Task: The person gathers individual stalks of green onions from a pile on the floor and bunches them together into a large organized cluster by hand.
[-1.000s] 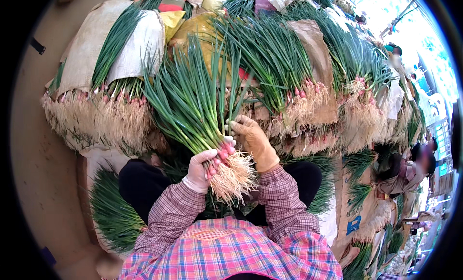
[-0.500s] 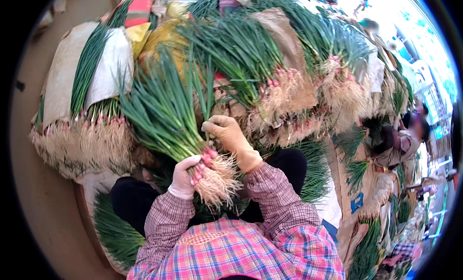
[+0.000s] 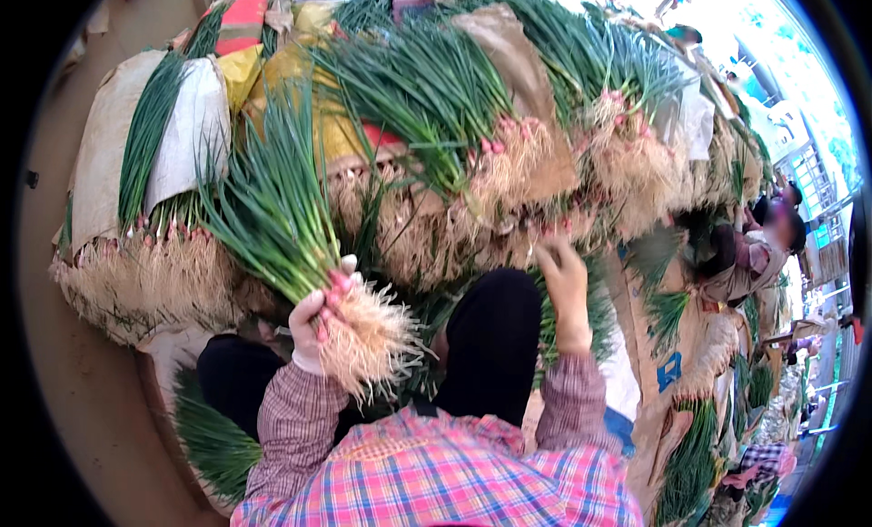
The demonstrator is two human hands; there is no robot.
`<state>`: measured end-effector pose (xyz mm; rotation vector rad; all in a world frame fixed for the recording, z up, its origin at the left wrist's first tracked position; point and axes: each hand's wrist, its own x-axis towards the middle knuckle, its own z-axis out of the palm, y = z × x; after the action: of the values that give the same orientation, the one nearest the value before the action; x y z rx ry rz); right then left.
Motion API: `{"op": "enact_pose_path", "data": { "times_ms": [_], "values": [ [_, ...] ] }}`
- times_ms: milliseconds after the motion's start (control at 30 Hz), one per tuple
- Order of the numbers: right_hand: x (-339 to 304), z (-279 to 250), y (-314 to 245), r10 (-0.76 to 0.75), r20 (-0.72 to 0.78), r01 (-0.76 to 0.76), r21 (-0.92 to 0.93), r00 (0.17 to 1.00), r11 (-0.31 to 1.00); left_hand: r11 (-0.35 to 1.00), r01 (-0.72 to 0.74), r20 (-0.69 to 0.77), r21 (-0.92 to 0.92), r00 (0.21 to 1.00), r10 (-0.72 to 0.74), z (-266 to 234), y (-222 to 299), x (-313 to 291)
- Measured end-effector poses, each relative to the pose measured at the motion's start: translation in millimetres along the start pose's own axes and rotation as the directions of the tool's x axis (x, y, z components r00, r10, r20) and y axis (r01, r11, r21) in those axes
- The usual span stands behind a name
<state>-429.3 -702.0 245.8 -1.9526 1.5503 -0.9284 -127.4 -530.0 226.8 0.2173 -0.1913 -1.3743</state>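
Note:
My left hand [image 3: 309, 327], in a pale glove, is closed round a bunch of spring onions [image 3: 277, 223] just above their tangled roots. The long green leaves point up and to the left; the pink bulbs and pale roots hang to the right of my fingers. My right hand [image 3: 565, 286], in a yellowish glove, is away from the bunch, past my right knee. Its fingers look slightly apart, close to the roots of the piled onions [image 3: 509, 164]. No held thing can be made out there.
A sack-covered stack of onions [image 3: 150, 264] stands at the left. Brown sacking [image 3: 522, 82] lies among the pile ahead. Loose green leaves [image 3: 213, 432] lie beside my left leg. Another person [image 3: 754, 255] sits at the right, near more onion bundles [image 3: 690, 454].
My right hand has left the bunch's stems and swung right, beyond my knee. My left hand has moved slightly left, still holding the bunch. The separate leaves by my right fingers have dropped away.

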Motion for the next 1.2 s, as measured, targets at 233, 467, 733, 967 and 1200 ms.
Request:
{"op": "enact_pose_path", "data": {
  "times_ms": [233,467,733,967,1200],
  "values": [
    [64.0,106.2,-74.4,-0.301,0.24,0.346,-0.174,0.923,0.922,0.991,0.042,-0.153,0.126,0.988,-0.022,14.5,-4.5,6.3],
    [-35.7,138.4,-109.2,-0.31,0.362,0.106,0.484,0.879,0.868,0.901,0.335,-0.198,0.275,0.937,-0.287,-10.3,3.2,5.5],
    [4.5,148.3,-103.6,-0.126,0.853,-0.765,0.512,0.506,0.391,0.923,0.31,-0.459,0.227,0.87,-0.179,9.0,2.9,6.7],
    [-15.7,162.8,-129.4,-0.151,0.755,-0.584,0.602,0.638,0.545,0.888,0.361,-0.242,0.284,0.923,-0.298,0.8,15.3,-2.7],
    [-29.6,176.5,-116.7,0.061,0.671,-0.634,0.662,0.739,0.4,0.818,0.452,-0.433,0.355,0.855,-0.284,-6.5,12.4,-9.2]
  ]
}}
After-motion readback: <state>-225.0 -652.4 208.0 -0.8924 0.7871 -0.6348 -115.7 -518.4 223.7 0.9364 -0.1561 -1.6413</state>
